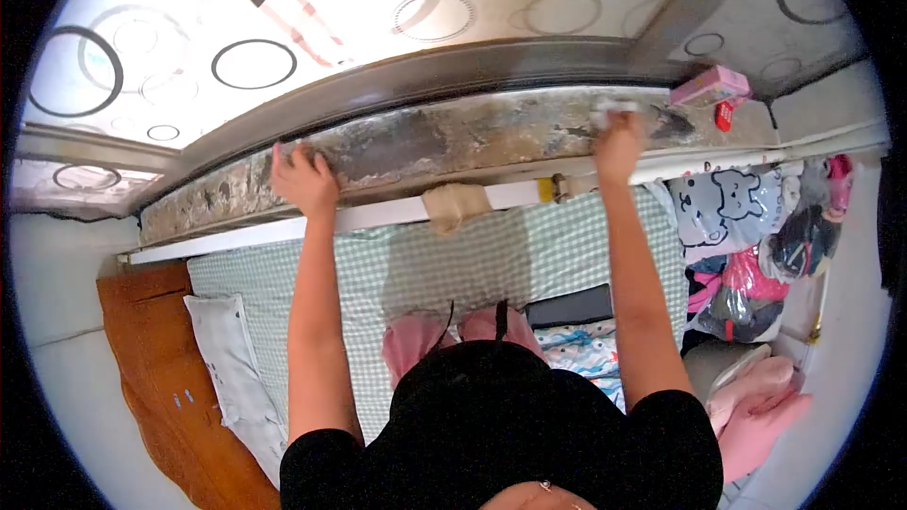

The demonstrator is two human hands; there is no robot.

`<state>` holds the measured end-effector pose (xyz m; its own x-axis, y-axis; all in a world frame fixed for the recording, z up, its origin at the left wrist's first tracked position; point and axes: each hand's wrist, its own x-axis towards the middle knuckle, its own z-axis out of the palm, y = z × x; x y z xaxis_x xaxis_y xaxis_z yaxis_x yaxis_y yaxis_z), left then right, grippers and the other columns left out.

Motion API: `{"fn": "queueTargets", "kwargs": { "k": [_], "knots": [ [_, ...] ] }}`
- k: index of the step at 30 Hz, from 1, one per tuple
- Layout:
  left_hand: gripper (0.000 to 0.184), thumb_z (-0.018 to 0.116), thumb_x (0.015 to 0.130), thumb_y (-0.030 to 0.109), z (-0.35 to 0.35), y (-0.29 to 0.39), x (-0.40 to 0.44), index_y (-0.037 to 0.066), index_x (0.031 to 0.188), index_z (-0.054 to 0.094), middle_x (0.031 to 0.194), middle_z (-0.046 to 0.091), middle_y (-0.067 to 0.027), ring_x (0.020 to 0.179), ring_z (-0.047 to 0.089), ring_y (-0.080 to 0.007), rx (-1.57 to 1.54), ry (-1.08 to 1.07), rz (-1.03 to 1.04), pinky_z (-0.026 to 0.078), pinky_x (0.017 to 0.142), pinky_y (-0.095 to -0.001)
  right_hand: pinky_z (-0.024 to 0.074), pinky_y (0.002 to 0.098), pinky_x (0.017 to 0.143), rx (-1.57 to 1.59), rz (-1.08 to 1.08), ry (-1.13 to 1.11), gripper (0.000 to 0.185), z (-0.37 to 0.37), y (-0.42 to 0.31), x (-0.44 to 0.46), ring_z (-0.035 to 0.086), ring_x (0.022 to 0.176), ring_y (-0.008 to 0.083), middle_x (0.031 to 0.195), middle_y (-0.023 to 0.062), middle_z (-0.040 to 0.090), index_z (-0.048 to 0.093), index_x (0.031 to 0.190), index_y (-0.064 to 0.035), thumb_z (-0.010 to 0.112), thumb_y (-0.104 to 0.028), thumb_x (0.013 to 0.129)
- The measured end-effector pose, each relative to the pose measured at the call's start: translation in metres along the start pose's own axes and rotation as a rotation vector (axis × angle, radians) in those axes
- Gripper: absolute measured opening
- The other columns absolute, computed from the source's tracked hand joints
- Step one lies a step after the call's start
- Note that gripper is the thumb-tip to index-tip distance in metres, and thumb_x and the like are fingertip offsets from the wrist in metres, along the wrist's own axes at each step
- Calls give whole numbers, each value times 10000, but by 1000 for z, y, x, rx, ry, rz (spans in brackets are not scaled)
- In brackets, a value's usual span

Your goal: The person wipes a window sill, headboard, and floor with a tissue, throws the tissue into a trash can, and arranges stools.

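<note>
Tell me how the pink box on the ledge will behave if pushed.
The pink box looks fairly stiff, given its straight edges. Its flat sides suggest sliding rather than rolling. It might nudge the red item close beside it.

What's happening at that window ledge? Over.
Right hand holding white wad at ledge. Left hand spread at ledge, empty. Possible obstacle: pink box, right end.

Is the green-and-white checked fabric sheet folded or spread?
Spread: the sheet extends broadly from the white rectangular pillow past the dark grey rectangular object, showing a wide checked area.
</note>
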<state>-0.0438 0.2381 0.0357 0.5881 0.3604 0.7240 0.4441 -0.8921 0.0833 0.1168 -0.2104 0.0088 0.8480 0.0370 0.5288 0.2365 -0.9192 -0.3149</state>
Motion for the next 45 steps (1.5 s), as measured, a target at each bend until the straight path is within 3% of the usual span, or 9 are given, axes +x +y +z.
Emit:
{"fn": "queueTargets", "kwargs": {
  "k": [4,6,13,15,25,30,33,41,45],
  "knots": [
    [246,587,762,163,9,-7,-1,111,1002,602,1283,436,-164,1110,407,-352,-116,-119,-76,310,949,-471,460,417,783,292,138,-167,257,53,-136,-32,546,912,331,980,137,578,629,936,-36,550,-3,694],
    [241,587,761,169,6,-14,3,116,996,603,1282,439,-159,1110,412,-350,-118,-111,-36,315,948,-469,460,422,795,266,-238,-149,236,41,-191,-35,548,927,339,989,153,577,617,932,-35,533,-10,713],
    [309,596,719,175,6,-13,4,99,1019,595,1280,455,-141,1194,394,-328,-103,-169,-173,288,965,-547,453,415,826,-51,-1,-131,331,45,-19,-10,564,947,337,987,163,612,625,988,-39,596,-21,659],
    [319,604,715,187,-1,-13,6,98,1022,590,1270,458,-136,1196,397,-316,-116,-209,-188,280,970,-548,448,430,802,-163,184,-167,315,8,-106,-8,556,928,349,978,169,601,614,987,-39,570,-6,676],
    [303,509,763,129,6,-42,-1,58,1056,536,1361,322,-154,1244,323,-336,-425,-219,-171,155,1023,-628,417,443,792,374,-503,-145,271,95,-325,-60,519,919,360,951,171,574,611,931,-45,473,53,720],
    [341,544,814,138,2,-193,27,114,1150,493,1347,316,-137,1250,309,-343,-129,-54,-357,149,998,-673,429,420,833,-344,-89,-196,267,32,-276,-40,534,989,316,1016,111,588,659,943,-91,570,-25,700],
    [386,556,824,147,7,-235,40,97,1195,464,1346,318,-149,1240,312,-364,-61,-14,-648,150,1002,-664,425,435,864,61,-278,-193,294,85,-270,-46,537,988,342,1035,122,591,612,946,-74,559,48,684],
    [423,526,875,164,13,-243,37,93,1272,399,1358,319,-146,1231,326,-345,-150,-72,-628,166,1035,-605,457,370,735,532,-561,-346,217,141,-596,-102,539,882,334,893,140,552,590,861,-20,530,87,682],
    [421,502,882,156,7,-247,37,94,1283,393,1362,316,-149,1227,325,-361,-218,-24,-604,156,1045,-586,453,378,753,536,-645,-308,223,131,-556,-102,525,906,321,897,127,534,572,848,-9,567,109,660]
  ]
}}
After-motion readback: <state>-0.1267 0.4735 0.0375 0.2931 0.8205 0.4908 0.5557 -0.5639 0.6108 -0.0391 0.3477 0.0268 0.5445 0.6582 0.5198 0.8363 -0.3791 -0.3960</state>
